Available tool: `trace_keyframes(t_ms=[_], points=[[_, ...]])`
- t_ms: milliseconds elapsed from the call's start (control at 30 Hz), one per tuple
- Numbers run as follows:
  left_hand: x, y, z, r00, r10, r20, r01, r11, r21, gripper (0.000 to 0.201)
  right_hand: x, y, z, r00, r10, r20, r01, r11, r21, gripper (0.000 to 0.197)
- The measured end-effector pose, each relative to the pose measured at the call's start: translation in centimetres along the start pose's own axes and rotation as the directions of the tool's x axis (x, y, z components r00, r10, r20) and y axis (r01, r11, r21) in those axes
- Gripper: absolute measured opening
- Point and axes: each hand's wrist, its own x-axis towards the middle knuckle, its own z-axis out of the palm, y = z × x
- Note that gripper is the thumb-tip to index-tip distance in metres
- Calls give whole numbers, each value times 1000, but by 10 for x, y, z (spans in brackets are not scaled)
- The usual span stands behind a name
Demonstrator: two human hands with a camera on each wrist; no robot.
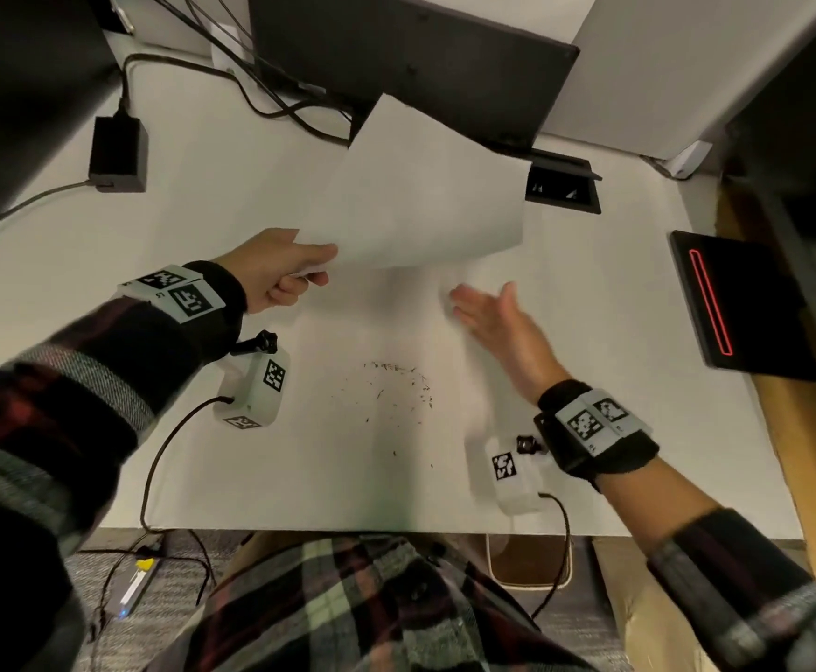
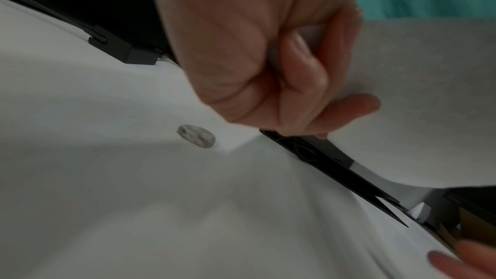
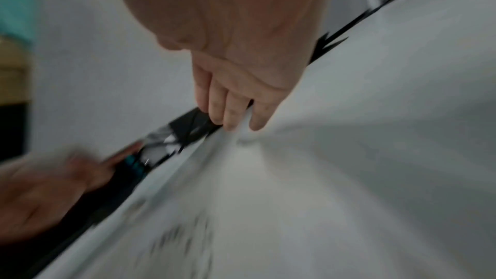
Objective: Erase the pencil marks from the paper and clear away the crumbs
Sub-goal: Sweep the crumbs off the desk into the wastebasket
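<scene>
Smooth white bench (image 1: 105,283), cables and black monitor bases at back. Left hand (image 1: 275,274) pinches thin paper (image 1: 425,201), lifted off bench. Right hand (image 1: 498,317) spread flat. Dark crumbs (image 1: 396,385) scattered beneath.

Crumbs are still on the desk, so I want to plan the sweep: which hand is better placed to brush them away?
Probably the right hand. It is open, holds nothing, and hovers just beyond the crumbs. The left hand grips the lifted paper, so it is occupied.
</scene>
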Motion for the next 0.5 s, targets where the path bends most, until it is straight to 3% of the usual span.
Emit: trace_keyframes(t_ms=[67,133,233,333,400,467,500], points=[[2,1,-3,1000,-30,-1,30,999,28,52,7,-12,-17,988,55,-141,-22,973,228,73],[1,2,-3,998,-54,21,52,995,82,67,11,-23,-24,975,120,-187,-52,941,333,73],[3,3,-6,996,-80,42,74,990,122,73,14,-26,-20,948,156,-277,-53,937,345,40],[6,1,-7,999,-7,-39,7,1000,12,55,19,-12,-14,921,171,-351,-60,950,306,15],[3,-1,-6,995,26,-93,-48,969,-241,27,20,-4,-10,905,194,-379,-68,945,320,14],[-2,-4,-3,999,30,-38,-43,910,-412,25,18,-2,-5,888,214,-408,-58,931,360,17],[-4,-6,0,999,36,8,-30,911,-411,27,18,-1,-1,881,217,-421,-47,925,378,21]])
